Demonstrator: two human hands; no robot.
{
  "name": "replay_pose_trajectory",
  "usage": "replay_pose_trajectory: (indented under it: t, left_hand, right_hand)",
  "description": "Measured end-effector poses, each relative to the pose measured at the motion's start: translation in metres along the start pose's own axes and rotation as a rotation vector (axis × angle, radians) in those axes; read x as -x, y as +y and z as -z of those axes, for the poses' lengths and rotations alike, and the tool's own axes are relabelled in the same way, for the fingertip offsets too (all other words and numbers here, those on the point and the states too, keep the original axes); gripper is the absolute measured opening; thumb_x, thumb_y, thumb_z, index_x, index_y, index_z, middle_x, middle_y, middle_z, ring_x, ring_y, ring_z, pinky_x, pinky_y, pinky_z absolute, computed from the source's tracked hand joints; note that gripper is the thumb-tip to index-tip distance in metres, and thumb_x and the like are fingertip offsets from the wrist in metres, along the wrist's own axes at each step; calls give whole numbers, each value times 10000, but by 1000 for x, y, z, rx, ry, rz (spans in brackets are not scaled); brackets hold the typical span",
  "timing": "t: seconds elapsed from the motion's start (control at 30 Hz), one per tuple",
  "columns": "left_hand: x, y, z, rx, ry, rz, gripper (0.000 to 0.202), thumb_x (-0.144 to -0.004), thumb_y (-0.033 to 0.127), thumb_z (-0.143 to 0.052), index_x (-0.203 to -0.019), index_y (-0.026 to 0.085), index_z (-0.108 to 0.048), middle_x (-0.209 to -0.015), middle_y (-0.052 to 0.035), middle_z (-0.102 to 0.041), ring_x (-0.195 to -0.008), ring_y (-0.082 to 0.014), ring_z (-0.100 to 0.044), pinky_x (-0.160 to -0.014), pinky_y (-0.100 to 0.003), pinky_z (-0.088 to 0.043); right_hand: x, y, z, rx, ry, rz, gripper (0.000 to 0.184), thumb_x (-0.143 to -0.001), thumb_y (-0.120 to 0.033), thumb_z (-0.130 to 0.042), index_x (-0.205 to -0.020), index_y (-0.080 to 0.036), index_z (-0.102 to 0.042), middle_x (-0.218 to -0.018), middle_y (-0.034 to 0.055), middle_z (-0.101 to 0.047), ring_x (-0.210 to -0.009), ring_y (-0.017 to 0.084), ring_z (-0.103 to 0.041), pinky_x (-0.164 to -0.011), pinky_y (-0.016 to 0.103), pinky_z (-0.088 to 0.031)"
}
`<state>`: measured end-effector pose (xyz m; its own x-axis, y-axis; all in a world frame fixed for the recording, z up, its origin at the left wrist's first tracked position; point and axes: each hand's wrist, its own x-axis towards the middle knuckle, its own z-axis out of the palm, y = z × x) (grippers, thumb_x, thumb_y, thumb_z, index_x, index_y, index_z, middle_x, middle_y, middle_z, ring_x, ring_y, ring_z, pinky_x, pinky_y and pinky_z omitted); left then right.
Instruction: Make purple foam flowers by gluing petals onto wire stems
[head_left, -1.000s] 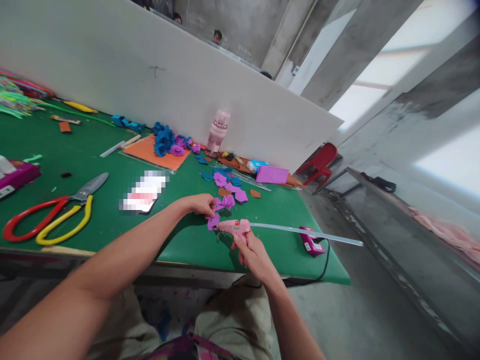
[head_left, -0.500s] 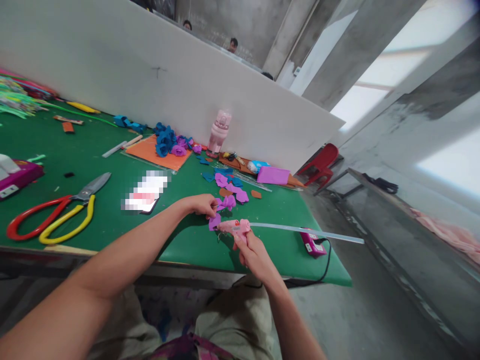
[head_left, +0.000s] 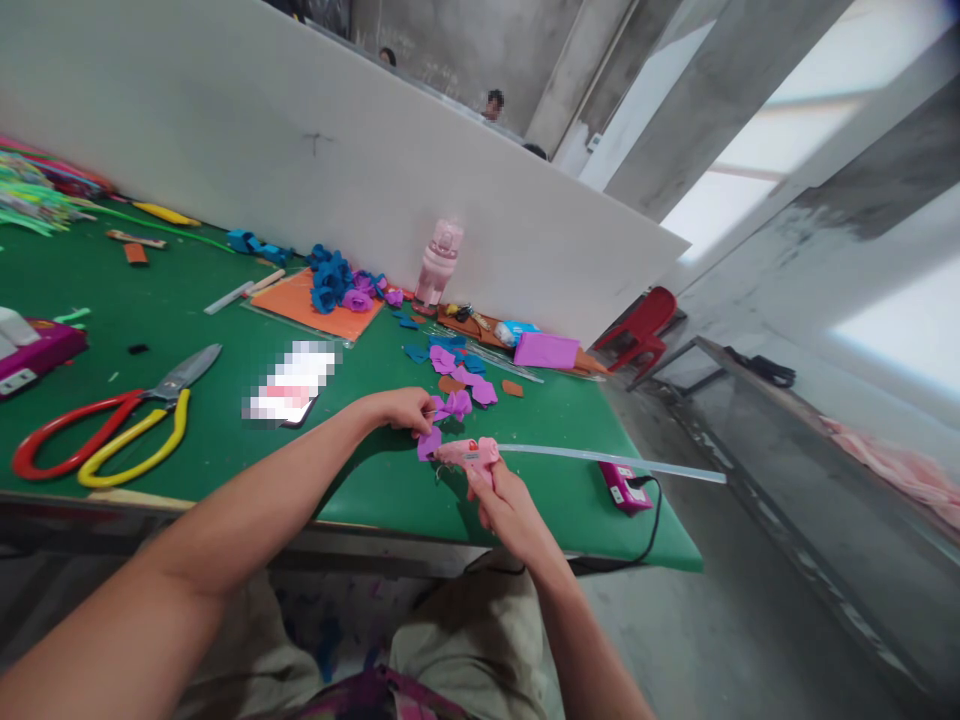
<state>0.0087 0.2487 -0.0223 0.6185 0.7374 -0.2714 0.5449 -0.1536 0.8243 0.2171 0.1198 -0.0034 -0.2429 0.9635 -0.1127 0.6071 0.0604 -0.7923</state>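
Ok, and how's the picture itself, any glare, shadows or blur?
Head view: bright patches wash out the right-hand wall; head view: dark shadows fall on the green tabletop beneath the left forearm and glue gun; head view: the phone is pixelated, its screen unreadable; head view: edges look stretched, perhaps by a wide lens.

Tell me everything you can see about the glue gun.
The glue gun is small and pink, apparently plastic, with a red mark on its body. The right hand holds it over the green table, its grip hiding much of the handle. The nozzle points left, at a purple piece in the left hand; whether they touch is unclear. A thin curved wire shows below. A long translucent glue stick juts from the back.
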Motion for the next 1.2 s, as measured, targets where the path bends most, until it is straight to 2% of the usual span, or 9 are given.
replay_pose_trajectory:
  t: [0.43, 0.7, 0.9, 1.2]
  left_hand:
    - [0, 1, 1, -30, -22, 6, 71, -543, 180, -540, -532, 171, -470, -455, 31, -506, -419, -88, -367, -407, -220, -234]
    - [0, 0, 1, -23, -15, 9, 53, -535, 173, -524, -541, 169, -472, -461, 30, -516, -432, -87, -377, -421, -213, -246]
    - [0, -1, 1, -41, -12, 11, 56, -543, 181, -532, -553, 172, -477, -472, 31, -524, -431, -89, -377, -416, -213, -244]
    - [-1, -2, 1, -38, -9, 14, 52, -543, 177, -537, -562, 169, -490, -479, 28, -528, -427, -88, -380, -412, -213, -247]
  right_hand:
    - [0, -3, 1, 27, -13, -15, 286, -891, -415, -366, -941, -166, -498, -528, -35, -508, -396, 106, -437, -439, 222, -344]
    - [1, -3, 2, 43, 2, -43, 251, -888, -396, -366, -869, -177, -486, -517, -36, -494, -385, 101, -430, -419, 215, -340]
    - [0, 0, 2, 11, 14, -57, 286, -886, -410, -373, -971, -166, -495, -531, -35, -512, -373, 101, -424, -406, 217, -348]
    - [-1, 4, 4, 40, 22, -50, 318, -886, -430, -368, -997, -165, -505, -533, -30, -522, -376, 108, -439, -416, 223, -354]
